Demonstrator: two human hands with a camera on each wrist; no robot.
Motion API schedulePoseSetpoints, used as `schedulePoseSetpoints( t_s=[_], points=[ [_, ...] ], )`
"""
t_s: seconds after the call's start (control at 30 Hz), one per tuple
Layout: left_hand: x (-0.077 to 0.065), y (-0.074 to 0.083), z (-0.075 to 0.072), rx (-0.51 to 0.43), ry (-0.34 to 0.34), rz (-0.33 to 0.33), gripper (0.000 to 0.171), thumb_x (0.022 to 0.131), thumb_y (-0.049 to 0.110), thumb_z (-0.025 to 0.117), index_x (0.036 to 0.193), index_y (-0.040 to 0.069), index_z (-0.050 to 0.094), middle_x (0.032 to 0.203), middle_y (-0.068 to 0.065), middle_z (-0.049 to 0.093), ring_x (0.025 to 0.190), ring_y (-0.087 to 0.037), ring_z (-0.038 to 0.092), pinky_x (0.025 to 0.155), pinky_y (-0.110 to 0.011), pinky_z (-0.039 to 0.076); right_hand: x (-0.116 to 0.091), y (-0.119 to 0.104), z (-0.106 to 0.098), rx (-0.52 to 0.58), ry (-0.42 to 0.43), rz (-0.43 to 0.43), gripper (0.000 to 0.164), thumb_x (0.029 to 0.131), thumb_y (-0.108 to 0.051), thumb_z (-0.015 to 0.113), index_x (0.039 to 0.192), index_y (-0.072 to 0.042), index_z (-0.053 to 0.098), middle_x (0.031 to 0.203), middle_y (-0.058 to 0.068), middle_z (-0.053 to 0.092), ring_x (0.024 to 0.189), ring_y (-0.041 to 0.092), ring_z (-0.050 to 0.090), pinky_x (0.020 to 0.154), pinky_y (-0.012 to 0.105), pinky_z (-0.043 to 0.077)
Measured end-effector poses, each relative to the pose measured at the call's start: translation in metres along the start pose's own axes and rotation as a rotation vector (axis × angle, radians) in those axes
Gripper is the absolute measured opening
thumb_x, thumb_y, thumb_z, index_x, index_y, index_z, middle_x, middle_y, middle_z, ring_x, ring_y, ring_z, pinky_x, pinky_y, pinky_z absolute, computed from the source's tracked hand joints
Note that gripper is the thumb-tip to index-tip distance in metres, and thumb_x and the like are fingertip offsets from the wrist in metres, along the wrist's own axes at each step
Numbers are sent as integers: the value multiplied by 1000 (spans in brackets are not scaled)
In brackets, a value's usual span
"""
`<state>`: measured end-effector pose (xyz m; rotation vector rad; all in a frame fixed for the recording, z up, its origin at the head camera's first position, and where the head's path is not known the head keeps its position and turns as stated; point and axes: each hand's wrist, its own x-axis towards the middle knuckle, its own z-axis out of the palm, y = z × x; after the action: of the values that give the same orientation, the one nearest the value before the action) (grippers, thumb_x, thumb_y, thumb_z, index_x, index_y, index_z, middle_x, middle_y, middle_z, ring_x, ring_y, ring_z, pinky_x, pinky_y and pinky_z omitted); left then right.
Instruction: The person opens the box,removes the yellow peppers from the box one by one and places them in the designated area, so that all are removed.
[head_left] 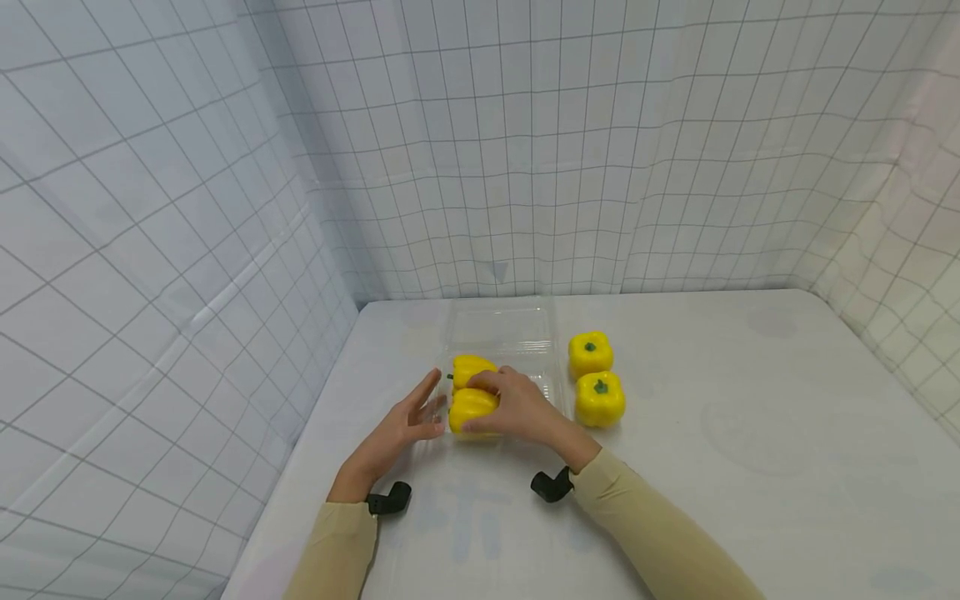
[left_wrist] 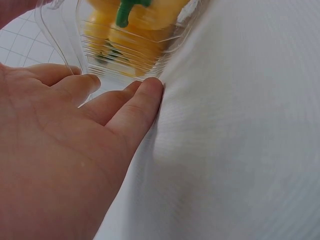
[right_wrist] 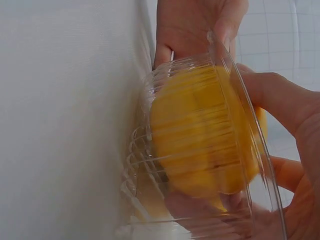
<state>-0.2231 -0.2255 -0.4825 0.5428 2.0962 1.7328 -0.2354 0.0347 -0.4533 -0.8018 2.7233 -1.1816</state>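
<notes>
A clear plastic clamshell container (head_left: pixel 551 387) lies on the table with its lid (head_left: pixel 498 327) folded back behind it. Inside, on the left, are two yellow bell peppers on their sides: a far one (head_left: pixel 469 367) and a near one (head_left: pixel 471 407), stems to the left. My right hand (head_left: pixel 525 410) grips the near bell pepper, thumb in front and fingers over the far side. At the container's left wall, my left hand (head_left: pixel 397 432) has its fingers extended; in the left wrist view the fingertips (left_wrist: pixel 150 90) lie against or close beside the ribbed wall.
Two more yellow bell peppers stand right of the container, stems up, one farther back (head_left: pixel 590 354) and one nearer (head_left: pixel 600 400). White table cloth (head_left: pixel 750 467) spreads around them. Gridded white curtains (head_left: pixel 525 167) hang behind and at both sides.
</notes>
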Motion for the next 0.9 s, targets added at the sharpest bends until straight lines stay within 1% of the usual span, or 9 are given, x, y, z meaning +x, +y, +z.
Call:
schedulePoseSetpoints(
  t_s=[0.17,0.37,0.5,0.67,0.8,0.9],
  points=[
    [1,0,0,4,-3,12,86,100,10,60,164,25,5,168,10,2,152,-23,19,117,-45,28,-2,1,-3,35,-7,31,67,74,-56,84,131,-25,66,104,-4,53,91,16,54,77,33,49],
    [1,0,0,15,1,2,86,100,11,61,164,25,5,168,10,2,152,-22,19,117,-43,28,-4,3,-6,52,-7,66,73,73,-60,83,134,-24,64,103,-2,51,91,17,55,77,33,50],
    [1,0,-1,19,0,2,86,100,12,61,164,24,5,168,10,2,152,-23,18,117,-44,27,-4,3,-7,49,-1,66,75,73,-60,83,135,-23,63,102,0,50,91,18,54,77,33,50],
    [1,-1,-1,23,-2,14,85,100,12,61,164,24,5,168,9,2,152,-25,18,118,-47,26,-6,3,-8,52,5,60,72,74,-58,84,135,-25,63,103,-1,50,92,18,54,79,33,50],
    [1,-1,-1,20,4,5,85,100,13,61,164,26,6,168,11,3,152,-24,18,118,-47,25,-8,2,-10,59,2,50,70,74,-55,84,134,-27,62,106,-2,51,94,18,54,82,34,50],
    [2,-2,-2,19,5,5,86,100,14,62,164,26,6,168,10,3,152,-25,17,118,-49,25,-9,0,-13,39,-5,42,69,75,-55,84,135,-28,61,110,-4,52,96,16,55,85,33,50]
  ],
)
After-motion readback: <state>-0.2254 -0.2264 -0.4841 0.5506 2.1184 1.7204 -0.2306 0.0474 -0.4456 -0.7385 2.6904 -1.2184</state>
